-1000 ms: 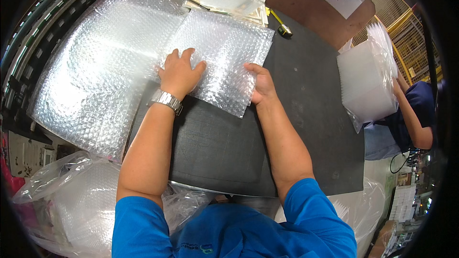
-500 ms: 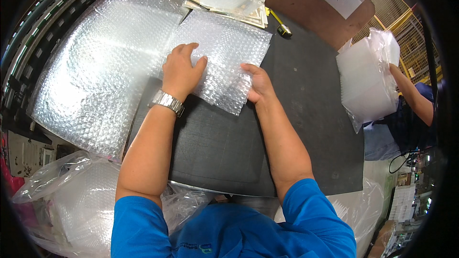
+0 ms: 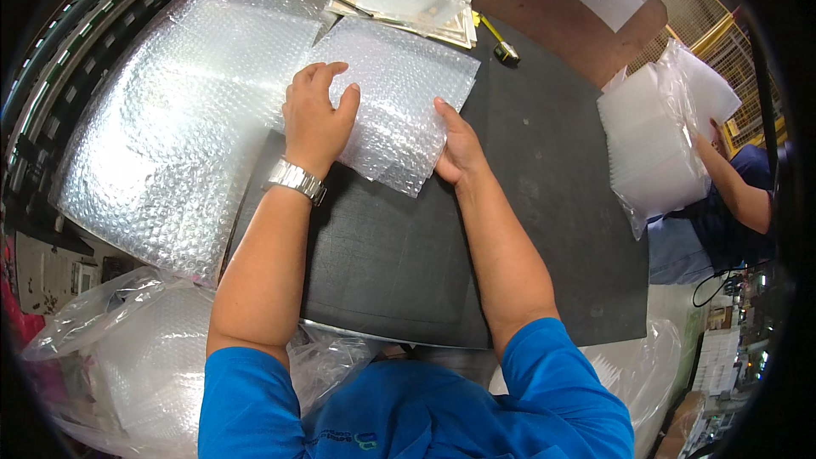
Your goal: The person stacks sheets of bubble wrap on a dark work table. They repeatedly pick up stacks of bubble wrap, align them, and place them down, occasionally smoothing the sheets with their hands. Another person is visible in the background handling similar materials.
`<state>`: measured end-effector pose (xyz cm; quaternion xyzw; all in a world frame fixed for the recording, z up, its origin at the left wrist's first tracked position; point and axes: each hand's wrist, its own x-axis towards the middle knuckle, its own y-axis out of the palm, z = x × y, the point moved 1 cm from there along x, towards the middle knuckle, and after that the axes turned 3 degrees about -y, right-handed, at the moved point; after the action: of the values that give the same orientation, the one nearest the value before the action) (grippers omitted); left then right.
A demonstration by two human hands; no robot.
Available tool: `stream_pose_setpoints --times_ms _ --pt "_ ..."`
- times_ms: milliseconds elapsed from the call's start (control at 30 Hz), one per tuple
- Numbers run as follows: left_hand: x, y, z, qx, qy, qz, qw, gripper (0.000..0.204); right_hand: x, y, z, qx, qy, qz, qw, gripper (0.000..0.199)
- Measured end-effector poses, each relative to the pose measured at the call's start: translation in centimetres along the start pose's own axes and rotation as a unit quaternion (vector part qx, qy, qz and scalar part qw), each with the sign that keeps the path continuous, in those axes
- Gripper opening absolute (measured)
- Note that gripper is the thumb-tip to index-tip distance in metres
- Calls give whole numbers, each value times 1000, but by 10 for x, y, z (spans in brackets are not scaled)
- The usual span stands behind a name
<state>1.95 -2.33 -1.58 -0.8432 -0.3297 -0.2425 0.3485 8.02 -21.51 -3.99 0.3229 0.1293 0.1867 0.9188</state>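
Observation:
A small stack of clear bubble wrap sheets (image 3: 395, 98) lies at a slant in front of me, its lower corner pointing toward me. My left hand (image 3: 319, 115), with a metal watch on the wrist, rests at the stack's left edge with thumb and fingers apart. At the right edge, my right hand (image 3: 459, 149) has its thumb over the top sheet and its fingers tucked out of sight beneath. To the left spreads a larger pile of bubble wrap (image 3: 161, 161), just beside my left hand.
Flat framed pieces (image 3: 404, 4) and a dark pen-like tool (image 3: 347, 4) lie at the back. A yellow tape measure (image 3: 505, 53) sits right of them on the black table mat (image 3: 561, 204). At right, another person's hand holds a bagged stack of translucent sheets (image 3: 650, 144).
My right thumb has lifted and shifted slightly along the stack's edge. My left hand has moved a little up and left. The other person's bag has opened out to the right.

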Motion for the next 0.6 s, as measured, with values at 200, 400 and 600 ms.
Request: stream_pose_setpoints --times_ms 200,400,600 --pt "0 -5 -14 -177 -71 95 977 23 -1 1 1 -3 -2 1 1000 46" --pt "-3 -3 -21 -215 -68 135 965 20 0 -1 -1 -9 -9 11 1000 45" --pt "-5 -3 -24 -231 -66 164 957 20 0 0 0 -18 -4 5 1000 42"
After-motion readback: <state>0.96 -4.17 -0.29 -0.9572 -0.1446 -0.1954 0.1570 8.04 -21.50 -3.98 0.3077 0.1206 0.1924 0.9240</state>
